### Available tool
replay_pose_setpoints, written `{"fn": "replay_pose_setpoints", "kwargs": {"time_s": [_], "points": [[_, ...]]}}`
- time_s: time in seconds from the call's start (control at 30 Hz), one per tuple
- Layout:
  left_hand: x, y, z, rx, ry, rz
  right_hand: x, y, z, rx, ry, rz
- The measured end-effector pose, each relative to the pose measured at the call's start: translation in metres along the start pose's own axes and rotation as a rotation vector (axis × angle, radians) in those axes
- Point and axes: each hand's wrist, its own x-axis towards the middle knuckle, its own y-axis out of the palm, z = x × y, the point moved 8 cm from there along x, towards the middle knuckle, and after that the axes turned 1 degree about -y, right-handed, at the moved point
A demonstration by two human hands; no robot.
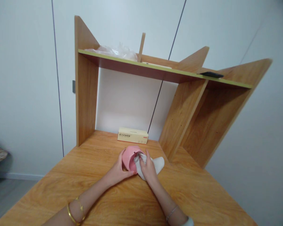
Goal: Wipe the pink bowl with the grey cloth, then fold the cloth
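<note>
A pink cup [129,156] lies tilted on the wooden desk [89,175], its mouth turned toward me. My left hand [118,171] wraps around the cup's left side and holds it. My right hand [149,169] grips a white cloth [158,164] and presses part of it into the cup's opening. The rest of the cloth trails out to the right on the desk.
A long cream box [132,135] with red print lies against the back wall of the desk. An upper shelf [155,67] carries crumpled clear plastic [115,51] and a dark flat object [211,74]. A wooden divider [181,119] stands to the right.
</note>
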Motion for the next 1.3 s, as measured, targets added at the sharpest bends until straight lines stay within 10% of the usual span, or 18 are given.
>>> {"fn": "replay_pose_setpoints", "kwargs": {"time_s": [0.43, 0.7, 1.0, 1.3], "points": [[-0.007, -0.010, -0.022, 0.659, -0.138, -0.076, 0.001, -0.013, 0.011, -0.345, 0.129, 0.027], [-0.008, -0.002, -0.040, 0.813, 0.000, -0.023, -0.005, -0.033, 0.047, -0.455, -0.243, -0.143], [-0.011, -0.004, -0.043, 0.775, 0.077, -0.007, -0.002, -0.016, 0.025, -0.377, -0.149, 0.005], [-0.002, -0.009, -0.006, 0.293, -0.049, -0.034, 0.002, -0.006, -0.005, 0.086, -0.035, -0.017]]}}
